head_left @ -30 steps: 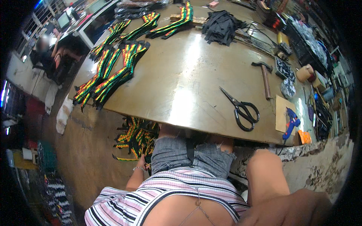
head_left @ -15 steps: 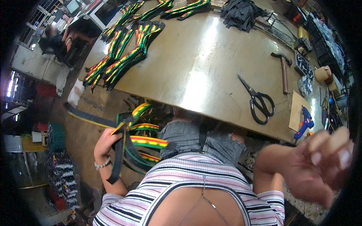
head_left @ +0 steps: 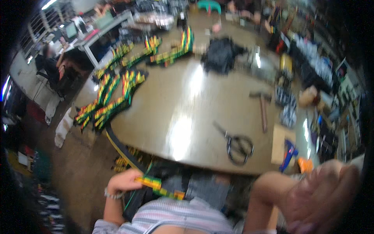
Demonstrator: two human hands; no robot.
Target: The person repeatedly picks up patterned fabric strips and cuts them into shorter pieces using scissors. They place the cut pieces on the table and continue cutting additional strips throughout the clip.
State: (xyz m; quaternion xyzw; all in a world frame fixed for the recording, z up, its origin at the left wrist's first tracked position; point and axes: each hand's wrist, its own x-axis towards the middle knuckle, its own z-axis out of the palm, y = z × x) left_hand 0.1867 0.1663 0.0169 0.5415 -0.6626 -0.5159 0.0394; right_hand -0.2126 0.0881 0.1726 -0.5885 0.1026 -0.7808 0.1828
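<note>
My left hand [head_left: 124,181] grips a bunch of black straps with yellow, red and green stripes [head_left: 152,182] below the table's near edge; one long strap [head_left: 124,148] runs up to the edge. My right hand [head_left: 319,195], smeared by motion at the lower right, has bent fingers; whether anything is in them I cannot tell. On the brown table [head_left: 144,113] are striped strap bundles [head_left: 117,97] at left, a dark pile of strips [head_left: 218,54] at the back, black-handled scissors [head_left: 237,148], a hammer [head_left: 263,113], and a blue glue gun [head_left: 287,154] beside tan board [head_left: 277,136].
A seated person [head_left: 52,70] is at a desk on the left, and other people show at the back. Bags, rolls and containers [head_left: 309,97] crowd the right side. An orange packet [head_left: 305,165] lies at the near right corner. More striped straps lie below the table edge.
My left hand came up from below the table with straps, then moved slightly right and down in the picture. My right hand rose into fuller view. The view shifted and is now blurred.
</note>
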